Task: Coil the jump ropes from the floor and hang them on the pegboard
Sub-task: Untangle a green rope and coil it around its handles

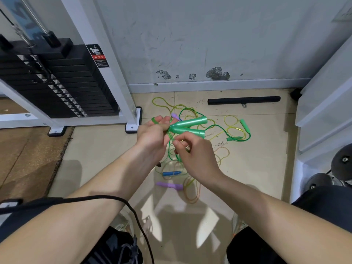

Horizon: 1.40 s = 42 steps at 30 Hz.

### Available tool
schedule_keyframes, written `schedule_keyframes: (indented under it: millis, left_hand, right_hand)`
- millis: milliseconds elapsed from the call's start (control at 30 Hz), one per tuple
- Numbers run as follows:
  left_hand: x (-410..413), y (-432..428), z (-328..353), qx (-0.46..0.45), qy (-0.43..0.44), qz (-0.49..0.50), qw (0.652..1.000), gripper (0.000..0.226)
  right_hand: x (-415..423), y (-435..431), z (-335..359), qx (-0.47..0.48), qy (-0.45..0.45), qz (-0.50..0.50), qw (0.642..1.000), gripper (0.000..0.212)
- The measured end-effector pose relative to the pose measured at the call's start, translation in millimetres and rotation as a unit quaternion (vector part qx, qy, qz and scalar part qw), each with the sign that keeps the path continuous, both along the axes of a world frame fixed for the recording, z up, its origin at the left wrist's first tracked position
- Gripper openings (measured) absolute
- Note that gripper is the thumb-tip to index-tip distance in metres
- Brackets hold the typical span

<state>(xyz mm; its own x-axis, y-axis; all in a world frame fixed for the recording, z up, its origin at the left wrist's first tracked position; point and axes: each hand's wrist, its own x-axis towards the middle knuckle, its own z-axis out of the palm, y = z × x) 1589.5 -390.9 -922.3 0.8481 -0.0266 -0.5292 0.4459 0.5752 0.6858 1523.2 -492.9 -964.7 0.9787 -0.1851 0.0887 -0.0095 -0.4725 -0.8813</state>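
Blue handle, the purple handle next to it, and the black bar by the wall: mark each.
blue handle (171,173), head view, middle of its barrel.
purple handle (169,186), head view, middle of its length.
black bar (243,100), head view, middle of the bar.

head cam | wide-angle | faces forward and down | close over tiled floor (99,149)

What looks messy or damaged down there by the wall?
The thin plastic jump ropes lie tangled in one heap on the beige tiled floor, a blue handle and a purple handle strewn among them. Paint on the grey wall is chipped in dark patches above the skirting. A black padded bar lies loose beside the wall.
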Motion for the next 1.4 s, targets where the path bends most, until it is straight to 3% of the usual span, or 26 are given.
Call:
schedule_keyframes:
  millis: [67, 167, 300, 367, 500, 600, 833, 1033, 1133, 1200, 1333, 1400]
  left_hand:
    - [2, 2, 1, 0.011, 0.003, 0.008, 1.0, 0.018]
    - [8, 11, 3, 0.002, 0.012, -0.004, 1.0, 0.021]
    - [14, 27, 5, 0.01, 0.028, -0.098, 0.995, 0.019]
    - [13, 32, 6, 0.038, 0.018, -0.154, 0.987, 0.02]
    - [10, 37, 8, 0.078, -0.012, -0.271, 0.959, 0.025]
    - [6, 39, 6, 0.2, -0.079, -0.347, 0.913, 0.03]
    - [6, 34, -3, 0.344, -0.179, -0.309, 0.868, 0.03]
    - [5, 27, -17, 0.482, -0.271, -0.222, 0.803, 0.034]
    - [1, 21, -22, 0.484, -0.285, -0.117, 0.819, 0.038]
    - [-1, 15, -22, 0.446, -0.269, -0.051, 0.852, 0.039]
    - [0, 5, -15, 0.305, -0.154, 0.014, 0.94, 0.029]
    - [0, 4, -8, 0.239, -0.097, 0.015, 0.966, 0.026]
  right_hand:
    - [0, -1, -3, -0.007, -0.006, 0.012, 1.0, 0.016]
    - [-1, -5, -8, 0.05, 0.055, 0.054, 0.996, 0.026]
    - [14, -30, -2, 0.104, 0.139, 0.094, 0.98, 0.024]
    - [21, -44, 5, 0.098, 0.138, 0.12, 0.978, 0.019]
    - [33, -64, 9, 0.096, 0.158, 0.134, 0.974, 0.023]
    - [38, -72, 9, 0.106, 0.184, 0.143, 0.967, 0.024]
    - [41, -68, 26, 0.163, 0.175, 0.155, 0.959, 0.021]
    - [24, -45, 43, 0.107, 0.147, 0.127, 0.975, 0.017]
    - [13, -28, 41, 0.124, 0.143, 0.07, 0.979, 0.015]
    - [2, -13, 36, 0.146, 0.135, 0.044, 0.979, 0.016]
    - [-14, 8, 17, 0.165, 0.159, 0.03, 0.973, 0.032]
    - [-14, 5, 9, 0.155, 0.17, 0.036, 0.972, 0.036]
